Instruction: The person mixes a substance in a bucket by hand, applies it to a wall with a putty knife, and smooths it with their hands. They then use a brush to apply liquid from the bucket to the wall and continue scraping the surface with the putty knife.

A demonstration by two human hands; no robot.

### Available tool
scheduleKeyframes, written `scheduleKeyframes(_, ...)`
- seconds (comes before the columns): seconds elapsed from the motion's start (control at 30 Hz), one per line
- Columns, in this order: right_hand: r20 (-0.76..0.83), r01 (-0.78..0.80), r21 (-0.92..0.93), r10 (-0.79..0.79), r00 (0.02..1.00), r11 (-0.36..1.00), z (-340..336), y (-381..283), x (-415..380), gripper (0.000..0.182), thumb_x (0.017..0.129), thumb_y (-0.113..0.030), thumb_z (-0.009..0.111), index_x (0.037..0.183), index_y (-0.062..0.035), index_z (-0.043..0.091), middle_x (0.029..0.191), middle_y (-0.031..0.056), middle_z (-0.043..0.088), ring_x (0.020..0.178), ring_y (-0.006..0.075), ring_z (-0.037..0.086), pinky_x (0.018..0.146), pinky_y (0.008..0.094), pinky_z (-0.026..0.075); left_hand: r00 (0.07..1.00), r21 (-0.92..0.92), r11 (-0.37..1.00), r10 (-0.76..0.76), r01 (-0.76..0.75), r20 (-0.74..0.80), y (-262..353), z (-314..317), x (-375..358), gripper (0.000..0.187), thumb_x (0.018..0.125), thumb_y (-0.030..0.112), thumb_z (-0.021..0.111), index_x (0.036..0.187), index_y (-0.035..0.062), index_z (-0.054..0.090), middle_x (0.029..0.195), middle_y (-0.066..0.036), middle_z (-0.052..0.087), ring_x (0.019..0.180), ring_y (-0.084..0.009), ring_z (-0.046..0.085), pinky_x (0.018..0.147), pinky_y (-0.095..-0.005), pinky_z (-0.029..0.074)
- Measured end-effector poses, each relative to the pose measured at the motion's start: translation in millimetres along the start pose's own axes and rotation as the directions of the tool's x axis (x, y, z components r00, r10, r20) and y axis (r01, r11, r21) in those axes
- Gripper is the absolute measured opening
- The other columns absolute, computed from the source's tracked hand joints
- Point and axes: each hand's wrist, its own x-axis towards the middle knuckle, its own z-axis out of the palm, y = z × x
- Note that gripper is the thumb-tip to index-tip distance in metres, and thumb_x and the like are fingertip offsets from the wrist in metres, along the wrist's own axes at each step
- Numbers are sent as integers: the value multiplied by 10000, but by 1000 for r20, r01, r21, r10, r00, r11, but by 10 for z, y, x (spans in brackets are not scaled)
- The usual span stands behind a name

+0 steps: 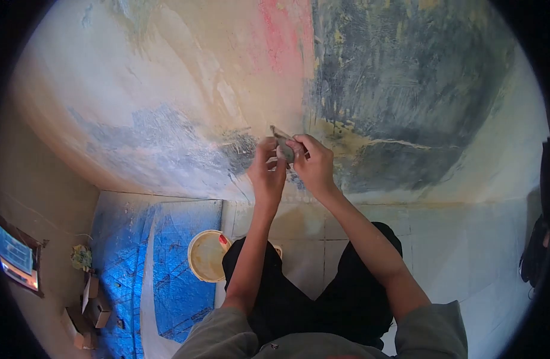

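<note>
My left hand and my right hand are close together in front of a painted, patchy wall. Between them is a small, flat greyish piece with a thin, pale edge sticking up at its top; its exact kind is not clear. The right fingers are closed, pinching its right side. On the other side, the left thumb and fingers curl against it. My fingers cover part of the piece.
A round cream bucket stands on the floor left of my knees, with a red-tipped handle at its rim. Blue sheeting covers the floor at left. Opened cardboard boxes lie farther left, below a window. Pale tiles extend right.
</note>
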Motion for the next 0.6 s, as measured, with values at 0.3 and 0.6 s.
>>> scheduleKeyframes(0.3,95,68,-139,-55,994,988,-30,-85,-28,77,811,-22,576,878,-55,594,788,116,647,628,319,626,523,394,468,996,206,976,81,-74,-29,81,-5,11,223,808,3,634,1024,27,581,885,-133,597,686,-249,625,574,-329,504)
scheduleKeyframes(0.6,22,85,-101,-83,996,991,-28,34,-48,47,854,-22,565,874,-34,606,694,115,595,568,280,595,501,344,438,974,-222,963,-111,155,197,-175,-71,183,132,825,-56,613,937,7,585,852,-49,627,792,-114,609,672,-256,498)
